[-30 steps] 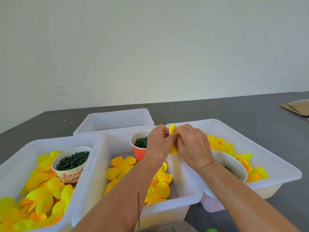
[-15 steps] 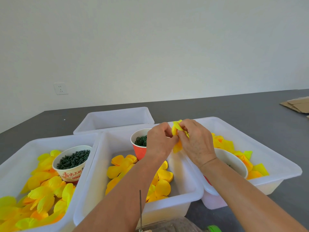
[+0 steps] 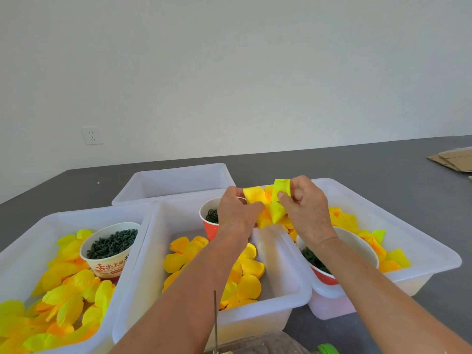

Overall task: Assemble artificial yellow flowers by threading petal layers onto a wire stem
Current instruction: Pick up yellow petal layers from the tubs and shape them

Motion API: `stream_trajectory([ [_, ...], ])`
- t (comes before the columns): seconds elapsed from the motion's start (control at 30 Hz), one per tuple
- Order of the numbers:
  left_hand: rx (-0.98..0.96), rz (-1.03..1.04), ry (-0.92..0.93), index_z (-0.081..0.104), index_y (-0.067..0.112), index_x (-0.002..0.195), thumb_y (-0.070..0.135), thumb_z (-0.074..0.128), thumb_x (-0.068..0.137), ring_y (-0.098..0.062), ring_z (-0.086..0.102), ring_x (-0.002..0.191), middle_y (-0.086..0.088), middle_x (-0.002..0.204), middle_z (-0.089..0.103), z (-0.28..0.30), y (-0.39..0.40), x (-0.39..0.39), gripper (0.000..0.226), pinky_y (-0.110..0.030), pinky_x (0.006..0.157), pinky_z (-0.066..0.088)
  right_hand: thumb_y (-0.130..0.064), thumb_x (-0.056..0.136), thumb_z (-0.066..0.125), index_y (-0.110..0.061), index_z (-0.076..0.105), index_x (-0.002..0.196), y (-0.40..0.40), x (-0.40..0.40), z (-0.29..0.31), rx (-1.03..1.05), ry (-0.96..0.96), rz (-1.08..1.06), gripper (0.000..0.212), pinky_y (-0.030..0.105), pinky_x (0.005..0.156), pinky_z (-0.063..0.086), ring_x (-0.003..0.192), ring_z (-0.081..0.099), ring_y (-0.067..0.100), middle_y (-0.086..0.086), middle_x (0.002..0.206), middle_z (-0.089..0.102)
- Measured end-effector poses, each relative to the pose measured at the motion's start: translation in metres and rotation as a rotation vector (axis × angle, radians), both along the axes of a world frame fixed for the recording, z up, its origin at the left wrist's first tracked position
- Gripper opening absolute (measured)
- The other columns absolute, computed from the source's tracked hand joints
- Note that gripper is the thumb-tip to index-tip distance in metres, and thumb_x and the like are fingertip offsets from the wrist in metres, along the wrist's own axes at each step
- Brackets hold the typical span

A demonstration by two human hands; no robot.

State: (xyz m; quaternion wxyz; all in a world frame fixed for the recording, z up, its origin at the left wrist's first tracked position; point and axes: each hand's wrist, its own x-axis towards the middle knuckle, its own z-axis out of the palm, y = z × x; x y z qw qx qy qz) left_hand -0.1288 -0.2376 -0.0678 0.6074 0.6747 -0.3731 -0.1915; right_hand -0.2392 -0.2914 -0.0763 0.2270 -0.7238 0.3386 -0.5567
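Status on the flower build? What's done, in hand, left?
Done: nothing finished shows; the back bin looks empty. In hand: left hand and right hand pinch one yellow petal cluster held above the bins, spreading its layers. Left: the thin wire at the bottom edge stands bare, so threading is still to come. Loose petals fill the middle bin and the left bin.

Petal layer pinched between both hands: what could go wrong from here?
1. The left hand and right hand pull the petal layer apart in mid-air; the thin fabric might tear or slip from either grip.
2. The wire stem stands upright beside the left forearm, which could knock it.
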Motion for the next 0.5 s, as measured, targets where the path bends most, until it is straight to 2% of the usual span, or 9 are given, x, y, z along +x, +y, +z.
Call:
stream_trajectory([
  [0.07, 0.013, -0.109, 0.011, 0.052, 0.026, 0.1, 0.006, 0.066, 0.075, -0.009, 0.053, 0.07, 0.002, 0.082, 0.055, 0.0, 0.002, -0.002, 0.035, -0.019, 0.049, 0.044, -0.004, 0.085, 0.06, -0.015, 0.058, 0.099, 0.002, -0.003, 0.0, -0.035, 0.015, 0.06, 0.018, 0.017, 0.055, 0.039, 0.052, 0.046, 0.011, -0.002, 0.055, 0.054],
  [0.17, -0.06, -0.203, 0.036, 0.057, 0.027, 0.098, 0.003, 0.065, 0.076, -0.017, 0.06, 0.075, -0.008, 0.089, 0.062, 0.002, 0.004, -0.004, 0.033, -0.022, 0.05, 0.05, 0.001, 0.086, 0.055, -0.016, 0.061, 0.109, 0.002, -0.006, 0.0, -0.091, 0.046, 0.072, 0.029, 0.009, 0.05, 0.033, 0.048, 0.04, 0.005, -0.01, 0.046, 0.039],
  [0.27, -0.087, -0.221, 0.054, 0.058, 0.024, 0.094, 0.003, 0.064, 0.077, -0.023, 0.065, 0.08, -0.014, 0.094, 0.064, 0.003, 0.005, -0.005, 0.027, -0.026, 0.052, 0.055, 0.003, 0.083, 0.054, -0.017, 0.064, 0.096, 0.0, -0.007, -0.001, -0.076, 0.023, 0.024, 0.026, 0.011, 0.046, 0.031, 0.047, 0.041, 0.004, -0.015, 0.048, 0.047],
  [0.37, -0.078, -0.222, 0.163, 0.059, 0.021, 0.093, 0.004, 0.065, 0.08, -0.025, 0.067, 0.08, -0.013, 0.091, 0.065, 0.003, 0.005, -0.004, 0.022, -0.03, 0.055, 0.058, 0.002, 0.078, 0.058, -0.02, 0.061, 0.082, -0.004, -0.006, -0.001, -0.005, -0.021, -0.055, 0.023, 0.017, 0.047, 0.036, 0.045, 0.037, 0.007, -0.009, 0.045, 0.034],
  [0.43, -0.085, -0.221, 0.292, 0.059, 0.021, 0.089, 0.006, 0.064, 0.084, -0.021, 0.068, 0.069, -0.009, 0.083, 0.066, 0.006, 0.005, -0.003, 0.016, -0.028, 0.05, 0.056, 0.003, 0.076, 0.06, -0.021, 0.059, 0.074, -0.007, -0.007, 0.0, 0.104, -0.095, -0.045, 0.024, 0.033, 0.051, 0.049, 0.049, 0.042, 0.011, -0.006, 0.05, 0.043],
  [0.5, -0.095, -0.24, 0.395, 0.06, 0.02, 0.087, 0.007, 0.063, 0.086, -0.017, 0.067, 0.059, -0.006, 0.077, 0.067, 0.007, 0.007, -0.003, 0.014, -0.025, 0.046, 0.053, 0.004, 0.076, 0.06, -0.024, 0.059, 0.068, -0.007, -0.007, 0.0, 0.186, -0.148, 0.013, 0.029, 0.038, 0.056, 0.054, 0.059, 0.053, 0.023, 0.002, 0.063, 0.057],
])
